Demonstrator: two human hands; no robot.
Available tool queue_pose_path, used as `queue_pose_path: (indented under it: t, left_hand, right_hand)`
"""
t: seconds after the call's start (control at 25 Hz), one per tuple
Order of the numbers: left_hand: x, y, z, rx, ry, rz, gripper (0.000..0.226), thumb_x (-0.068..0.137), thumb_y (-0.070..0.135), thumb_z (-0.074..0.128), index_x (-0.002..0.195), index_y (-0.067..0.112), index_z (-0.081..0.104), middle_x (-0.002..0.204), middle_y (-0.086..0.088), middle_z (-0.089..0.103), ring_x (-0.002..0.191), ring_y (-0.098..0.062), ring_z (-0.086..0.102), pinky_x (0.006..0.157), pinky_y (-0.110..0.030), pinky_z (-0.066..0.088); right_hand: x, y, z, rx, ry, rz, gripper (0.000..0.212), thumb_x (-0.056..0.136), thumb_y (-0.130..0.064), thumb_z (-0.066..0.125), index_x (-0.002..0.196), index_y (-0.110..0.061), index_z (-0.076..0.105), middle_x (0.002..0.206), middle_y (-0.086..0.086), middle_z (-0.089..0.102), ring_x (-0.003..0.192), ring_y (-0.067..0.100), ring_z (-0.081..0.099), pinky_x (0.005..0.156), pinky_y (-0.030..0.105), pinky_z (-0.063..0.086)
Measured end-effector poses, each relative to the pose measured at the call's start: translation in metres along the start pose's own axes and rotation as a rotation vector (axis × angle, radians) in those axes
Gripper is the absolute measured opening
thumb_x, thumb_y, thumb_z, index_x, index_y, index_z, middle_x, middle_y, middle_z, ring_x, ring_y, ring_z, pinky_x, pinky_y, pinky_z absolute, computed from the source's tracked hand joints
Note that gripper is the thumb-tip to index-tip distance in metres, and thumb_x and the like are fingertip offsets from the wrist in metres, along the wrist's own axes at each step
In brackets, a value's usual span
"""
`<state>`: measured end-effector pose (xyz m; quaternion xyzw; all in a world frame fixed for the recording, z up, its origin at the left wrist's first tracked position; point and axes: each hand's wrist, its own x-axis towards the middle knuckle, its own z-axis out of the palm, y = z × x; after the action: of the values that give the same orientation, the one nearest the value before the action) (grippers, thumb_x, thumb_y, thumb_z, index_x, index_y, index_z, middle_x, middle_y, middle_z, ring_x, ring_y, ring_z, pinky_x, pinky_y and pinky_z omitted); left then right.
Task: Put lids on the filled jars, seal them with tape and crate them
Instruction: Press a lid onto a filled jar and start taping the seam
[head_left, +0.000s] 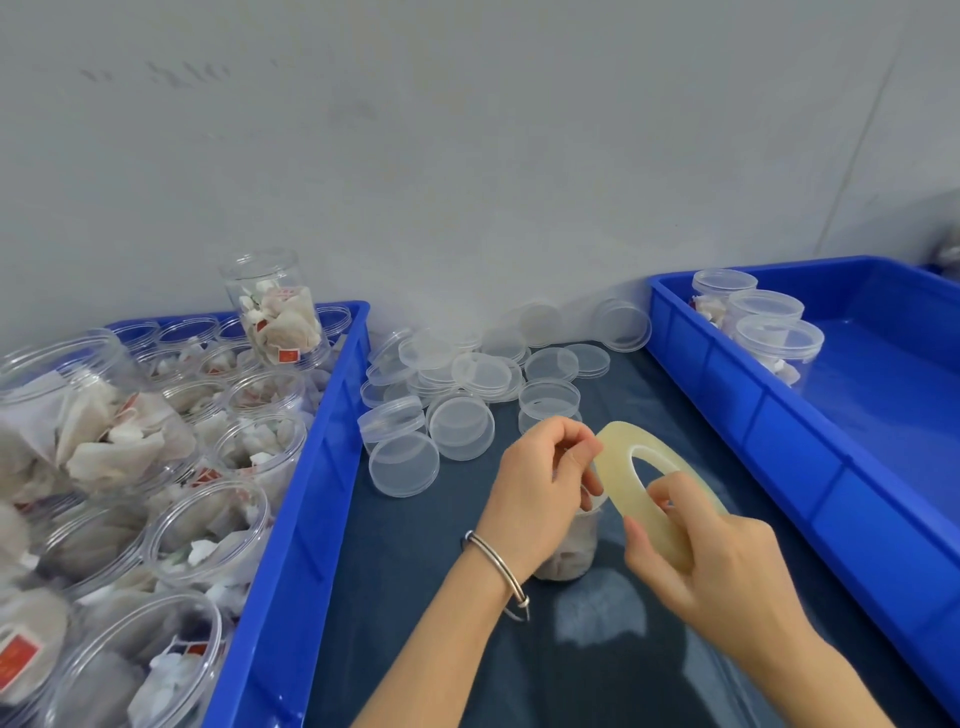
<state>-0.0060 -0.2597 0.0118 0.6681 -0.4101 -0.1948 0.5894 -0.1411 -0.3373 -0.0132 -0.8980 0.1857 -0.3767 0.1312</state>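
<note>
Jar (566, 545) under work stood upright on the dark blue desk (415, 597), between the two blue crates, filled with pale sachets and mostly hidden behind the person's left hand (540, 483). That hand hovered over the jar's top with its fingers curled, thumb and forefinger pinching at the edge of the tape roll (654, 493), apparently picking for the loose end; the end itself was too fine to make out, and I could not tell for sure whether a lid already sat on the jar. The right hand (711, 566) gripped the roll from the near side, fingers wrapped around its rim and a fingertip through the hole, holding it tilted just above and to the right of the jar. So the jar lay directly below the left hand and slightly left of the roll, its long axis vertical, and the left hand was the nearer of the two to it. Any strip drawn off would, I judged, have to come down and leftward to meet the jar's neck. Loose clear lids (467, 384) lay heaped on the desk behind the hands. The left crate (311, 467) was packed with open filled jars, and the right crate (779, 441) held three lidded jars (763, 322) in its far corner.
</note>
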Motion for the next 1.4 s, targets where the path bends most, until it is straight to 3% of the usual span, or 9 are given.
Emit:
queue_pose_path:
  t: [0.2,0.28,0.36,0.68,0.84,0.96,1.08,1.2,1.4]
  left_hand:
    - [-0.003,0.007,-0.003,-0.098,-0.088,0.022,0.019,0.099,0.010,0.047,0.081,0.014,0.053,0.066,0.008,0.059,0.064,-0.006,0.057,0.063,-0.021,0.051]
    - [-0.007,0.003,-0.006,-0.190,-0.128,0.032,0.009,0.096,0.021,0.054,0.091,0.014,0.052,0.084,-0.001,0.061,0.078,-0.008,0.061,0.071,-0.025,0.052]
    - [-0.010,0.000,-0.011,-0.210,-0.141,0.043,0.026,0.085,0.029,0.068,0.102,0.018,0.053,0.095,0.000,0.062,0.085,-0.009,0.062,0.075,-0.026,0.053]
    - [-0.025,0.009,-0.010,-0.080,0.087,0.174,0.016,0.081,0.004,0.072,0.071,0.016,0.067,0.065,0.010,0.064,0.061,-0.007,0.060,0.066,-0.018,0.048]
    - [-0.049,0.002,-0.014,0.005,0.197,0.335,0.007,0.077,0.024,0.071,0.071,0.022,0.067,0.073,0.010,0.066,0.070,-0.013,0.064,0.068,-0.024,0.052]
    - [-0.062,-0.033,-0.012,-0.022,0.321,0.197,0.019,0.078,0.008,0.075,0.069,0.022,0.065,0.075,0.008,0.066,0.071,-0.014,0.061,0.068,-0.032,0.050]
    - [-0.072,-0.064,-0.004,-0.042,0.404,0.135,0.019,0.076,0.014,0.071,0.066,0.027,0.063,0.095,0.016,0.068,0.084,-0.005,0.060,0.074,-0.036,0.045]
    - [-0.068,-0.077,-0.001,-0.130,0.441,0.079,0.020,0.082,0.021,0.072,0.066,0.030,0.064,0.122,0.019,0.062,0.119,-0.006,0.055,0.093,-0.033,0.045]
    - [-0.055,-0.083,-0.001,-0.249,0.397,0.057,0.008,0.079,0.023,0.066,0.071,0.021,0.066,0.131,0.018,0.057,0.129,-0.006,0.048,0.106,-0.043,0.039]
  right_hand:
    - [0.014,0.001,-0.006,-0.096,0.031,0.001,0.046,0.081,-0.047,0.044,0.073,-0.003,0.058,0.040,0.001,0.046,0.028,0.025,0.040,0.026,0.033,0.036]
    - [0.013,0.001,-0.006,-0.099,0.022,-0.011,0.047,0.081,-0.047,0.044,0.073,-0.004,0.058,0.040,0.002,0.047,0.028,0.025,0.041,0.026,0.036,0.037]
    - [0.009,0.000,-0.007,-0.075,0.022,-0.009,0.047,0.081,-0.047,0.044,0.073,-0.003,0.058,0.043,0.005,0.050,0.029,0.025,0.043,0.027,0.038,0.039]
    - [-0.002,-0.007,-0.019,-0.065,-0.068,-0.071,0.039,0.082,-0.049,0.041,0.083,-0.013,0.054,0.040,0.000,0.047,0.029,0.021,0.040,0.029,0.028,0.036]
    - [-0.004,0.009,-0.028,-0.186,-0.133,0.202,0.071,0.079,-0.081,0.012,0.128,-0.034,0.033,0.072,-0.008,0.067,0.056,0.019,0.063,0.049,0.033,0.046]
    - [-0.012,0.012,-0.026,-0.406,-0.238,0.077,0.082,0.075,-0.082,0.004,0.145,-0.044,-0.017,0.081,-0.016,0.067,0.059,0.008,0.062,0.043,0.019,0.035]
    - [-0.009,0.008,-0.018,-0.393,-0.336,0.005,0.066,0.088,-0.069,0.025,0.147,-0.043,0.017,0.045,-0.010,0.047,0.030,0.012,0.029,0.036,0.019,0.008]
    - [0.001,0.016,-0.009,-0.472,-0.244,-0.149,0.054,0.089,-0.059,0.033,0.140,-0.043,0.042,0.041,-0.005,0.036,0.031,0.015,0.021,0.037,0.020,0.013]
    - [0.011,0.020,-0.004,-0.542,-0.208,-0.141,0.049,0.089,-0.058,0.032,0.130,-0.041,0.055,0.040,-0.002,0.030,0.030,0.015,0.021,0.039,0.019,0.013]
